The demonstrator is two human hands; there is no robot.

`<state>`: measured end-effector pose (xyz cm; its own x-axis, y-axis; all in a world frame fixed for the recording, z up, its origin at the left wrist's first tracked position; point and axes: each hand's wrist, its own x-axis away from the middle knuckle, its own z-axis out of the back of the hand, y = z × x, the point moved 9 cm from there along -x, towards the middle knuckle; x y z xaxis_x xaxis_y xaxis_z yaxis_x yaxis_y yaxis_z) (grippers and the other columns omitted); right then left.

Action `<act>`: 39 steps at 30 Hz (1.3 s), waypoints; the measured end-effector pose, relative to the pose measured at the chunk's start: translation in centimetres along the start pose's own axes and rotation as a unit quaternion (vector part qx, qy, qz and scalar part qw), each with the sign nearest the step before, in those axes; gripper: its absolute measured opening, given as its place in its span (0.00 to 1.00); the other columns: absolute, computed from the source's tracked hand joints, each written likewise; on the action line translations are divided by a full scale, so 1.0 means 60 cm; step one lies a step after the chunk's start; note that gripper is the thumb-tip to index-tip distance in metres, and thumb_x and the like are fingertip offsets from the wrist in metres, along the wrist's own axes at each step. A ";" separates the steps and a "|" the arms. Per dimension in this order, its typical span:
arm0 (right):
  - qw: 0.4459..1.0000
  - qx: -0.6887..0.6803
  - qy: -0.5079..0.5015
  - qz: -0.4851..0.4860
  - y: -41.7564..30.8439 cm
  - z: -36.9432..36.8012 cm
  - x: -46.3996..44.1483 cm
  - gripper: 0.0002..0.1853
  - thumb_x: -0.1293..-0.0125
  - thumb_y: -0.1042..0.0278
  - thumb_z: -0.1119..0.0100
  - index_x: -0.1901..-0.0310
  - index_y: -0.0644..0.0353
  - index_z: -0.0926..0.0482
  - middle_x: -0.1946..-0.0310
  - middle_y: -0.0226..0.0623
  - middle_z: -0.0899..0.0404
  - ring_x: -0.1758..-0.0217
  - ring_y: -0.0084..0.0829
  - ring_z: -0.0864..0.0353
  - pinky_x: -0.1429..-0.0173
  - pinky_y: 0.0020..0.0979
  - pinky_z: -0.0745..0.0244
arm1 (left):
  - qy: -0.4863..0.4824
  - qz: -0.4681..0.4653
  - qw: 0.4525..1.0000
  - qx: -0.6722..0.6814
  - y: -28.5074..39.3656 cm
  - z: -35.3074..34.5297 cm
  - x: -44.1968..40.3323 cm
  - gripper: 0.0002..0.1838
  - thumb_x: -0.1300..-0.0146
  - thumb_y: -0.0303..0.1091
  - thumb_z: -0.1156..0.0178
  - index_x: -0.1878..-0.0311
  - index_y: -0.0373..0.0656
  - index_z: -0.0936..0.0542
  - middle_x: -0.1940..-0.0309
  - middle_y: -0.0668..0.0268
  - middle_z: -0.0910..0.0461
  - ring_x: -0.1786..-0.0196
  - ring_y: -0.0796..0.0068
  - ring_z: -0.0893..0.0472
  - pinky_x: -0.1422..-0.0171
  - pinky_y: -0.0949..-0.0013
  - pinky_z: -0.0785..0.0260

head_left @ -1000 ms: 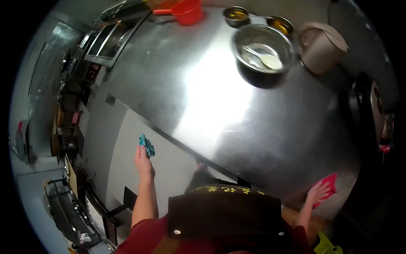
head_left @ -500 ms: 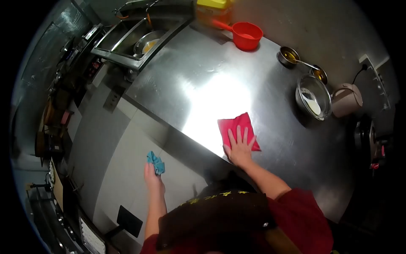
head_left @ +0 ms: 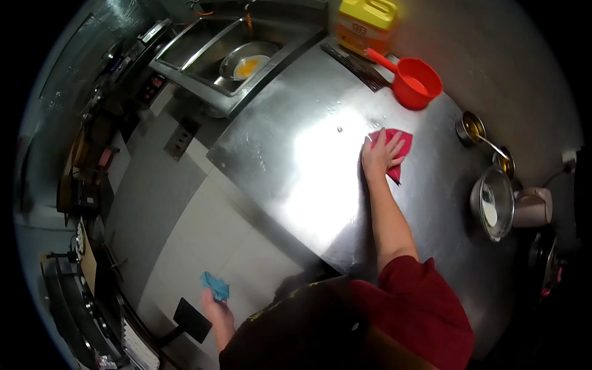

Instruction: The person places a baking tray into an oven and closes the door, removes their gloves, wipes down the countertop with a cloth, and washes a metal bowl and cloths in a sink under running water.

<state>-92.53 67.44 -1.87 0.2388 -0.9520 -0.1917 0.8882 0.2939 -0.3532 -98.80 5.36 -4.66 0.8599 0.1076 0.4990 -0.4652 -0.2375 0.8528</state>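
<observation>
My right hand (head_left: 381,157) lies on a red cloth (head_left: 407,143), pressing it against the steel worktop (head_left: 271,142). Its fingers are spread over the cloth, which is partly hidden beneath the palm. Down at the left, my left hand (head_left: 217,311) is closed around a crumpled blue cloth (head_left: 215,286), held over the floor beside the worktop's edge. A small dark speck (head_left: 339,129) and some wet-looking drops are on the steel, left of the red cloth.
A red dipper (head_left: 417,84) and a yellow-capped jug (head_left: 367,24) stand at the back. Along the wall are small pots with amber liquid (head_left: 471,127), a metal bowl (head_left: 493,203) and a pinkish kettle (head_left: 533,207). A sink (head_left: 209,77) adjoins at upper left.
My right hand has slid the red cloth forward and right across the worktop, and the cloth looks more bunched. My left hand sits lower in view, still with the blue cloth. The view has shifted.
</observation>
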 end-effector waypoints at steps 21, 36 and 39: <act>0.859 -0.370 0.164 0.312 -0.506 0.172 0.044 0.05 0.39 0.79 0.47 0.62 0.64 0.26 0.64 0.40 0.22 0.64 0.29 0.23 0.58 0.28 0.26 | -0.142 0.019 0.988 -0.051 0.151 -0.159 -0.508 0.16 0.32 0.34 0.53 0.46 0.34 0.28 0.56 0.64 0.24 0.55 0.74 0.26 0.48 0.69 0.33; 0.834 -0.214 -0.048 0.506 -0.872 -0.136 0.259 0.34 0.45 0.57 0.37 0.37 0.54 0.37 0.34 0.46 0.43 0.29 0.45 0.48 0.31 0.54 0.53 | -0.048 0.055 0.990 -0.122 0.247 -0.055 -0.671 0.24 0.34 0.38 0.54 0.39 0.34 0.34 0.47 0.58 0.30 0.45 0.61 0.31 0.40 0.61 0.40; 0.986 -0.115 -0.083 0.085 -0.507 -0.185 0.138 0.30 0.40 0.56 0.47 0.37 0.57 0.38 0.36 0.50 0.42 0.29 0.48 0.50 0.31 0.56 0.60 | -0.141 0.114 0.971 -0.157 0.223 -0.067 -0.696 0.31 0.35 0.47 0.51 0.34 0.39 0.40 0.40 0.59 0.35 0.40 0.61 0.35 0.37 0.59 0.44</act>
<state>-121.95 51.57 -2.85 0.4545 -0.8826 -0.1201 0.7218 0.4439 -0.5310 -141.81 1.57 -13.45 0.7296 -0.1927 0.6561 -0.6535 0.0864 0.7520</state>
